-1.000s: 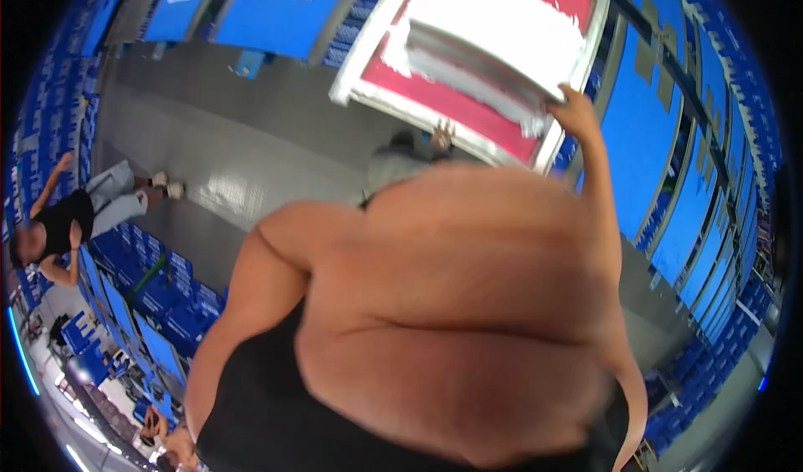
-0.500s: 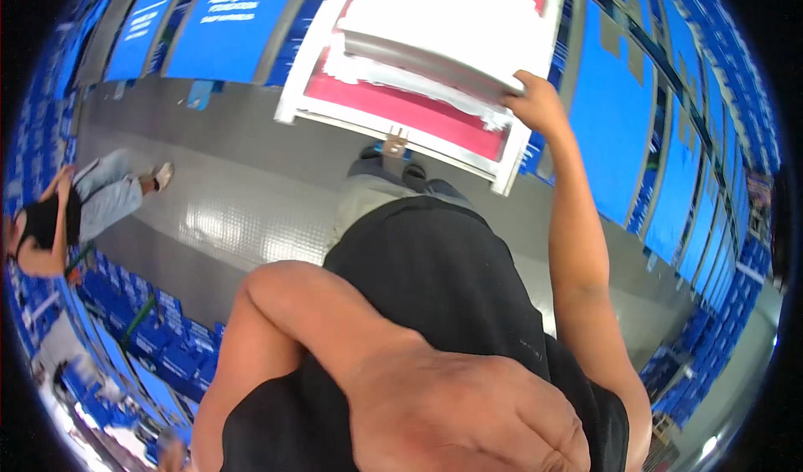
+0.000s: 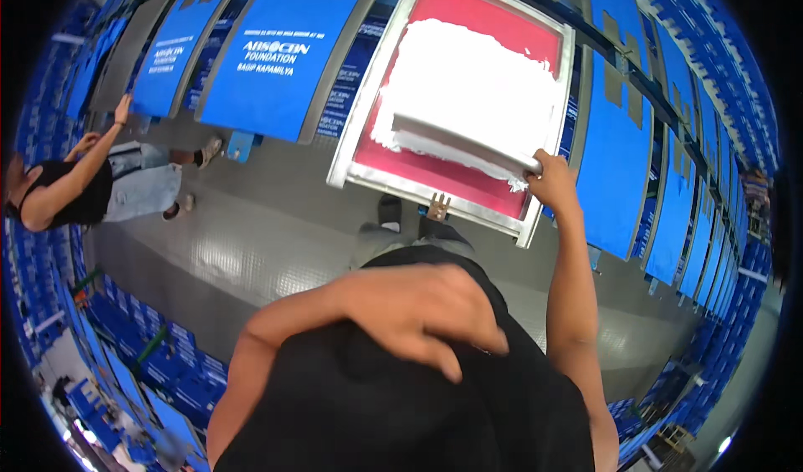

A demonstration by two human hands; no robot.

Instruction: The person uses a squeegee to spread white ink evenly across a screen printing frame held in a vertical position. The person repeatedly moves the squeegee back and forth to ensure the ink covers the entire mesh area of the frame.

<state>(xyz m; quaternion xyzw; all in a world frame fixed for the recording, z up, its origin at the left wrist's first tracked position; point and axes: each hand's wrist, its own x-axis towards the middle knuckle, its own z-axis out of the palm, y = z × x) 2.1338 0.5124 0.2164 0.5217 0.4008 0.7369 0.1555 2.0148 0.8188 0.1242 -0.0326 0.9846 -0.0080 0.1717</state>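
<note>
With the right hand point(image 3: 552, 183) clamped on the squeegee point(image 3: 464, 144) across the red screen frame point(image 3: 456, 96) at upper centre and the left hand point(image 3: 422, 309) loosely open on the black shirt point(image 3: 393, 405), one-handed uneven pressure could streak the white ink point(image 3: 468, 75).

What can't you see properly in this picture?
Head view only:
- What lies under the red screen frame: white ink and the mesh cover it.
- The right hand's palm and fingertips: wrapped round the squeegee.
- What the left hand presses on the black shirt: the hand covers it.
- The feet: mostly hidden by the body.
- The co-worker: small and bent by the lens at the left rim.
</note>
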